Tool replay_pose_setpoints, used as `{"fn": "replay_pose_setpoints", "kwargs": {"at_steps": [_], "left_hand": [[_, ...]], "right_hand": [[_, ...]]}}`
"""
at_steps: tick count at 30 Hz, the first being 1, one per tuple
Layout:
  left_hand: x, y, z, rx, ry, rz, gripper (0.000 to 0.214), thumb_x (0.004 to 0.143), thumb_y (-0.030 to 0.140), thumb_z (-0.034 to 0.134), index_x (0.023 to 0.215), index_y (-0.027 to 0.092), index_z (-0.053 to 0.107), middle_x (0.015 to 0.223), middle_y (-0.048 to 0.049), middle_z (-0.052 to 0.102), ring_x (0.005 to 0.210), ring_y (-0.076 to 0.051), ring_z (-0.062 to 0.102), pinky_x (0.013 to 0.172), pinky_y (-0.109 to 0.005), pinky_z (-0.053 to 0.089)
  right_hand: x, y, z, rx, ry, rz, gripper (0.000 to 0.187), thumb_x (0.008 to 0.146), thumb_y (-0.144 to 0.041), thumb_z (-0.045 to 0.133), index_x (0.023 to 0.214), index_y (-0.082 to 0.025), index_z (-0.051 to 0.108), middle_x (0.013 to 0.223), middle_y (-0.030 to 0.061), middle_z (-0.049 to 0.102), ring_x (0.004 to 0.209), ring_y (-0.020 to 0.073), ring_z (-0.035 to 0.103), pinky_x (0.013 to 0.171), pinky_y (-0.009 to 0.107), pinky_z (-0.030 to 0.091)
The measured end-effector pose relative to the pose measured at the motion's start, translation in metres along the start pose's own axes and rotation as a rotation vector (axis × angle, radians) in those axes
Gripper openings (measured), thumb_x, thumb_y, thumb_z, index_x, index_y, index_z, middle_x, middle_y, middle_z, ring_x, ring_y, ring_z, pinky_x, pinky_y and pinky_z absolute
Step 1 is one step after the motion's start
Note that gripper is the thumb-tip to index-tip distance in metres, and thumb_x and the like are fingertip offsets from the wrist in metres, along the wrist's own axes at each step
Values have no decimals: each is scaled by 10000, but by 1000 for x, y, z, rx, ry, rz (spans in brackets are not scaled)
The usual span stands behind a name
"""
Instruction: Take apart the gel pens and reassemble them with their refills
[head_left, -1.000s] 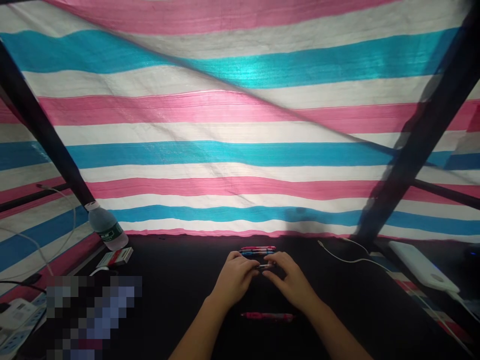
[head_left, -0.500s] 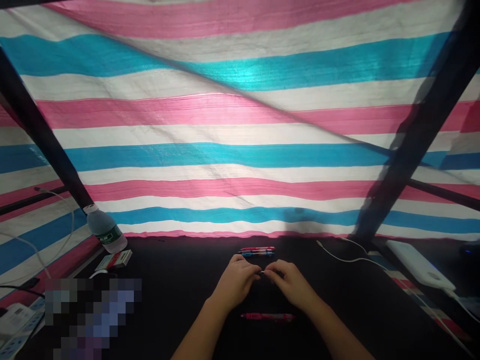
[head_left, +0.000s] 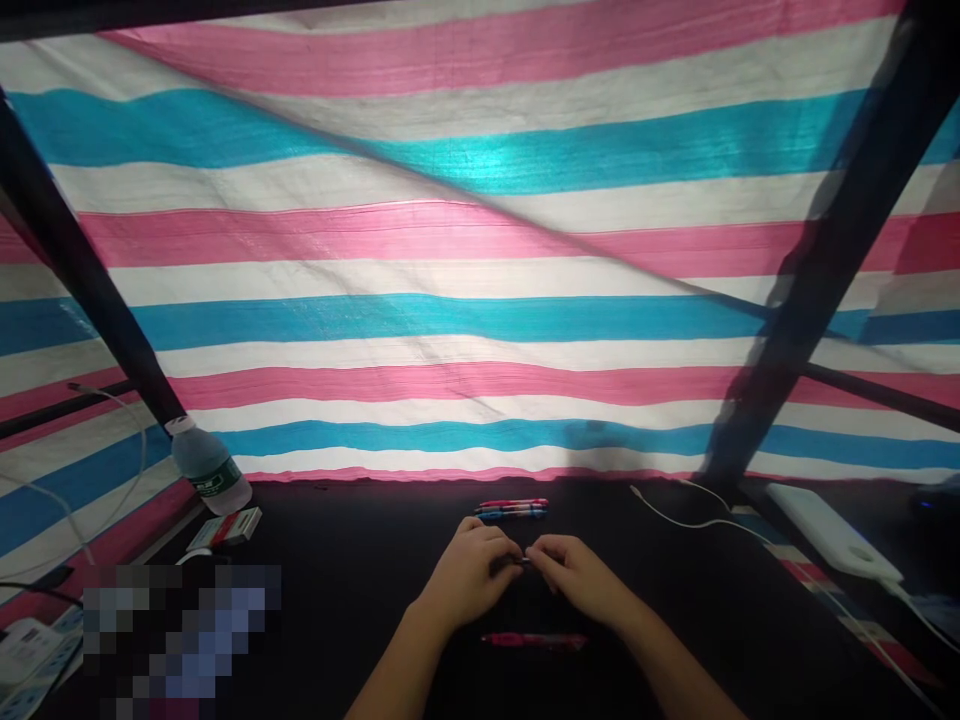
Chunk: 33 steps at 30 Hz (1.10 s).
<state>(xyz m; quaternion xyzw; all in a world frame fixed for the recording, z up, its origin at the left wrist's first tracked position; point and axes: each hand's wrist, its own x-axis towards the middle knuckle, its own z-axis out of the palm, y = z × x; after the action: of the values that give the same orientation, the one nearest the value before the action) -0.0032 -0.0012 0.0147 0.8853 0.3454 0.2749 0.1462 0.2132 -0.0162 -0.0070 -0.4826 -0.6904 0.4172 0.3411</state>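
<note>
My left hand (head_left: 480,565) and my right hand (head_left: 566,570) meet over the middle of the black table (head_left: 360,600), fingertips pinched close together. Between them shows a bit of a small, thin object (head_left: 525,560), too small and too covered to name. Just beyond the fingers lie pens (head_left: 510,508), red and blue, side by side. Nearer to me, below the hands, a pinkish-red pen (head_left: 532,640) lies flat and touches neither hand.
At the left stand a water bottle (head_left: 210,470) and a small box (head_left: 229,528), with a power strip (head_left: 37,660) nearer. On the right lie a white power bank (head_left: 832,535) and a white cable (head_left: 690,522). A striped sheet (head_left: 450,320) hangs behind.
The view has tilted slightly, so most things sit a little lower. Both hands stay together, with the right fingers shifted slightly; the pens lie as before.
</note>
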Motion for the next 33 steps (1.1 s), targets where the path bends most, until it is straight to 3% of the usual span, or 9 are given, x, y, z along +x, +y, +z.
{"fn": "replay_pose_setpoints", "kwargs": {"at_steps": [3, 7, 11, 15, 19, 23, 25, 28, 33], "left_hand": [[-2, 1, -4, -12, -71, -47, 106, 814, 239, 770, 918, 247, 751, 931, 1, 730, 898, -203, 629, 838, -331, 438], [-4, -1, -3, -53, -219, -54, 159, 765, 195, 765, 916, 246, 758, 842, 29, 709, 753, -152, 633, 744, -279, 446], [-6, -2, -2, -76, -318, -24, 178, 811, 361, 760, 956, 258, 776, 876, 11, 697, 720, -146, 643, 642, -246, 447], [-6, 0, -2, -41, -366, 23, 391, 710, 569, 824, 944, 261, 770, 872, 7, 689, 731, -169, 643, 610, -253, 432], [-5, 1, -1, -62, -388, 34, 346, 728, 543, 824, 907, 255, 757, 848, 16, 693, 740, -167, 650, 612, -248, 436], [-5, 2, 0, -96, -395, 22, 299, 720, 483, 847, 897, 257, 765, 864, 19, 697, 736, -160, 652, 612, -243, 449], [-5, 3, 0, -116, -402, 19, 270, 710, 434, 864, 896, 260, 774, 859, 23, 699, 729, -154, 652, 611, -238, 454], [-5, 3, 0, -131, -397, 16, 258, 674, 363, 897, 879, 258, 781, 826, 35, 697, 707, -141, 645, 605, -227, 454], [-5, 4, 1, -152, -379, 14, 232, 671, 324, 900, 864, 257, 788, 798, 45, 688, 665, -121, 627, 584, -216, 440]], "right_hand": [[-3, -3, -3, -119, -17, -61, 327, 947, -415, 609, 736, -193, 724, 705, -1, 650, 683, 169, 577, 619, 256, 409], [-6, -3, -7, -227, -83, -114, 191, 887, -350, 690, 764, -223, 761, 776, 4, 665, 734, 179, 594, 652, 263, 430], [-12, -4, -9, -313, -119, -148, 13, 786, -272, 776, 793, -261, 773, 790, -6, 680, 783, 196, 609, 695, 271, 445], [-18, -11, -10, -341, -173, -155, 57, 773, -231, 768, 811, -273, 765, 814, -12, 695, 836, 205, 619, 735, 279, 448], [-18, -14, -11, -336, -206, -158, 49, 784, -218, 739, 797, -261, 760, 817, -10, 700, 845, 206, 625, 750, 283, 453], [-6, -3, -10, -292, -39, -157, 166, 873, -179, 587, 859, -228, 745, 849, 14, 692, 785, 194, 623, 701, 287, 473], [4, 7, -9, -324, 193, -193, 208, 930, -203, 523, 924, -222, 730, 925, 51, 694, 894, 230, 619, 802, 341, 498], [15, 25, -9, -419, 354, -236, 312, 948, -237, 531, 1220, -254, 685, 1233, 95, 663, 1189, 277, 543, 1047, 440, 430], [20, 43, -6, -560, 252, -127, 515, 944, -263, 547, 1458, -292, 527, 1505, 68, 530, 1390, 285, 417, 1114, 470, 373]]}}
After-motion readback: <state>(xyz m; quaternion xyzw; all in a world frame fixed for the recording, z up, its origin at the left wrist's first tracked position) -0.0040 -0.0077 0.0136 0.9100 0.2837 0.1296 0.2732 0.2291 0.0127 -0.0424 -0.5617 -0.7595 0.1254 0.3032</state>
